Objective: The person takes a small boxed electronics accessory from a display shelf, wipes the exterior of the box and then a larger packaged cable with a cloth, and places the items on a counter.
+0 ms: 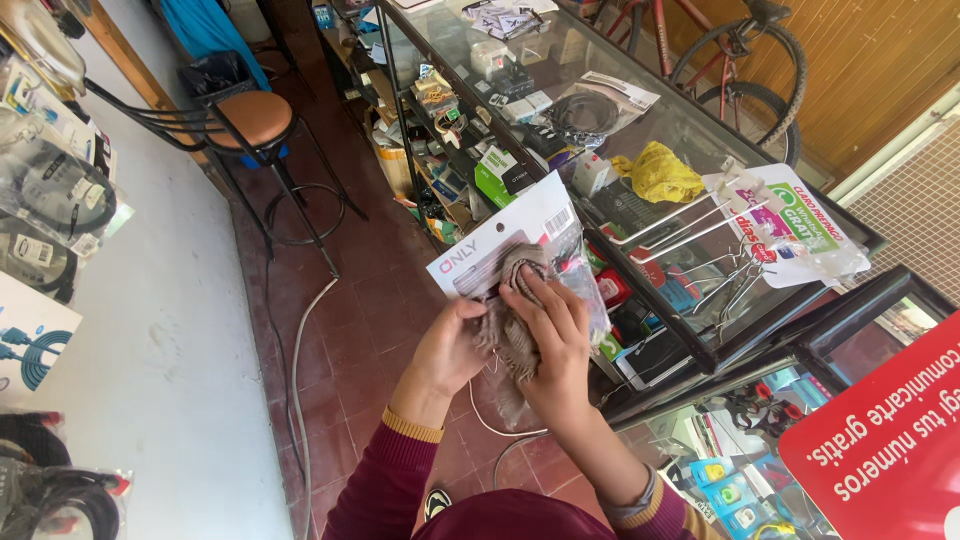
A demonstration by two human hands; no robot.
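Beige cloth is pressed by your right hand onto the clear-wrapped package your left hand grips from below — held above the floor beside the glass counter — keep strokes flat, support the card backing.
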